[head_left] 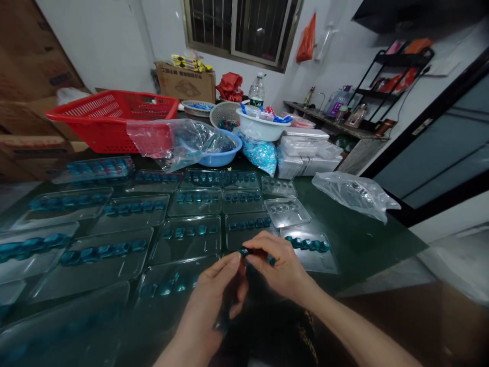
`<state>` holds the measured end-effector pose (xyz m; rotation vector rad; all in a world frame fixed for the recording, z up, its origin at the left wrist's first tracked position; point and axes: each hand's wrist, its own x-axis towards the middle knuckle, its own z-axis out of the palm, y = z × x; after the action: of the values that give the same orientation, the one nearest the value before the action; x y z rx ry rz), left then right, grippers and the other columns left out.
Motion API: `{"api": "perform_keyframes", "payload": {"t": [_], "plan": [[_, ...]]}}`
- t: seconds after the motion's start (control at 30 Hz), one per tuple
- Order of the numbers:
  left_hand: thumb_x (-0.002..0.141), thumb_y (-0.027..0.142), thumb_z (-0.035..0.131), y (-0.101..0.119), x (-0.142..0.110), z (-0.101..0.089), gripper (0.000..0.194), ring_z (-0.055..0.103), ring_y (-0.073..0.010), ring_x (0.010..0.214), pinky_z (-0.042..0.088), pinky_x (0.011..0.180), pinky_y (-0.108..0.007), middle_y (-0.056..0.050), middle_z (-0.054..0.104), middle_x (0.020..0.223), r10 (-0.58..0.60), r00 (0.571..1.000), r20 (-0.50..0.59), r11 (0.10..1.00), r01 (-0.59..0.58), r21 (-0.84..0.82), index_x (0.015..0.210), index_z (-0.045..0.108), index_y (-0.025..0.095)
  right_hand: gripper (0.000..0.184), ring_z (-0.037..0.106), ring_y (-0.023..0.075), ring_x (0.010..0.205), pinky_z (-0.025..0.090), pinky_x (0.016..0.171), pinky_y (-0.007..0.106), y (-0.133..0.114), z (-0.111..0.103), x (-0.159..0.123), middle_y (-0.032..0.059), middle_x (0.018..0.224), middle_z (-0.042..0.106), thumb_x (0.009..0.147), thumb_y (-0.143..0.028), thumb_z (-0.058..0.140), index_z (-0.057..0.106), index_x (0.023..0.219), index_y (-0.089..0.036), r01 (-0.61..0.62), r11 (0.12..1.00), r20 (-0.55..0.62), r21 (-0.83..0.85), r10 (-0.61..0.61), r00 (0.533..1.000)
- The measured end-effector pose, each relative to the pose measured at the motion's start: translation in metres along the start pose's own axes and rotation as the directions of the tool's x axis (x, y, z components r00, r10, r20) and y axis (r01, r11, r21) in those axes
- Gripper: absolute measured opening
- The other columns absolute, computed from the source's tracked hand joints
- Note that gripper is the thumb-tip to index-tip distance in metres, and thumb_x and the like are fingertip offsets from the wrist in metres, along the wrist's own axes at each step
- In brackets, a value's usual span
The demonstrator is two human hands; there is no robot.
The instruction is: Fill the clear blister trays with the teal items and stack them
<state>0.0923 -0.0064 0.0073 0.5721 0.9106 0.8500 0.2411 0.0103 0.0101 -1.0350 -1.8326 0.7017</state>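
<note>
Both hands (244, 270) pinch one small, dark teal, glossy piece (243, 251) between nearly closed fingertips, above clear plastic trays (185, 242).

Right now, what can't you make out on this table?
All head view:
- Teal piece: full shape hidden by fingertips of the left hand and right hand.
- Blue basin: contents partly hidden by the clear bag.
- Tray corner at left: rest cut off by the picture's left edge.
- Nearest left tray: piece outlines too blurred to count.
</note>
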Motion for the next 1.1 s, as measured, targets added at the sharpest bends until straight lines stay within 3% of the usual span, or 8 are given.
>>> {"api": "perform_keyframes", "payload": {"t": [0.13,0.27,0.43,0.57,0.67,0.83,0.97,1.1], "plan": [[0.074,0.037,0.056,-0.005,0.001,0.0,0.02,0.038,-0.0063,0.042,0.022,0.036,-0.017,0.003,0.046,0.047,0.011,1.0,-0.025,0.999,-0.012,-0.031,0.074,0.051,0.018,0.021,0.055,0.0113,0.072,0.044,0.063,0.022,-0.008,0.002,-0.007,0.002,0.084,0.058,0.078,-0.016,0.057,0.06,0.098,-0.021,-0.018,0.999,0.057,0.044,0.016,0.998],[0.075,0.036,0.056,-0.008,0.003,0.001,0.019,0.039,-0.0068,0.043,0.022,0.036,-0.017,0.003,0.047,0.05,0.019,1.0,0.008,1.0,-0.019,-0.012,0.078,0.053,0.017,0.012,0.055,0.0102,0.069,0.042,0.061,0.021,-0.007,-0.002,-0.009,0.0001,0.076,0.059,0.078,-0.017,0.058,0.063,0.088,-0.02,-0.066,0.994,0.003,0.083,0.066,0.998],[0.074,0.038,0.056,-0.01,0.007,-0.002,0.025,0.033,-0.0059,0.037,0.017,0.034,-0.019,0.003,0.043,0.043,-0.021,0.996,0.092,0.993,0.009,0.119,0.065,0.051,0.016,0.009,0.051,0.0086,0.062,0.039,0.056,0.019,-0.006,-0.003,-0.016,-0.0023,0.069,0.055,0.075,-0.015,0.058,0.062,0.082,-0.019,-0.133,0.991,0.039,-0.019,0.134,0.99],[0.074,0.038,0.056,-0.016,0.012,-0.004,0.026,0.033,-0.0055,0.036,0.018,0.034,-0.018,0.003,0.044,0.043,-0.035,0.997,0.074,0.995,0.027,0.101,0.063,0.048,0.016,0.012,0.049,0.0077,0.059,0.038,0.053,0.018,-0.002,-0.001,-0.019,-0.0033,0.067,0.053,0.074,-0.014,0.057,0.062,0.082,-0.02,-0.171,0.984,0.064,-0.047,0.174,0.983],[0.074,0.036,0.056,-0.018,0.017,-0.002,0.024,0.035,-0.0045,0.036,0.018,0.034,-0.017,0.003,0.045,0.046,-0.168,0.983,0.067,0.985,0.17,-0.021,0.065,0.049,0.016,0.012,0.051,0.008,0.06,0.039,0.054,0.018,0.003,0.0,-0.021,-0.0019,0.07,0.054,0.075,-0.014,0.054,0.061,0.083,-0.019,-0.161,0.984,0.043,-0.081,0.165,0.985],[0.076,0.039,0.051,-0.011,0.023,0.003,0.029,0.03,-0.0027,0.033,0.015,0.033,-0.015,0.003,0.04,0.043,-0.38,0.911,0.161,0.917,0.394,-0.067,0.061,0.048,0.014,0.012,0.052,0.0082,0.061,0.041,0.056,0.018,0.006,-0.011,-0.022,-0.0016,0.07,0.055,0.075,-0.014,0.052,0.06,0.083,-0.018,-0.182,0.975,0.071,-0.13,0.192,0.979],[0.077,0.034,0.052,-0.004,0.024,0.003,0.022,0.033,-0.003,0.038,0.015,0.032,-0.015,0.002,0.046,0.058,-0.367,0.913,0.18,0.902,0.396,-0.169,0.083,0.055,0.013,0.011,0.053,0.0089,0.06,0.042,0.055,0.018,0.032,-0.038,-0.004,-0.0016,0.069,0.058,0.075,-0.015,0.054,0.06,0.084,-0.018,-0.18,0.952,-0.001,-0.246,0.186,0.983],[0.077,0.031,0.053,0.001,0.02,-0.003,0.023,0.033,-0.0032,0.042,0.017,0.032,-0.016,0.002,0.044,0.066,-0.326,0.934,0.148,0.904,0.354,-0.239,0.089,0.056,0.012,0.013,0.056,0.0123,0.063,0.043,0.059,0.022,0.089,-0.072,0.034,0.0032,0.074,0.062,0.076,-0.018,0.054,0.062,0.086,-0.015,-0.21,0.867,-0.152,-0.452,0.158,0.976]]}}
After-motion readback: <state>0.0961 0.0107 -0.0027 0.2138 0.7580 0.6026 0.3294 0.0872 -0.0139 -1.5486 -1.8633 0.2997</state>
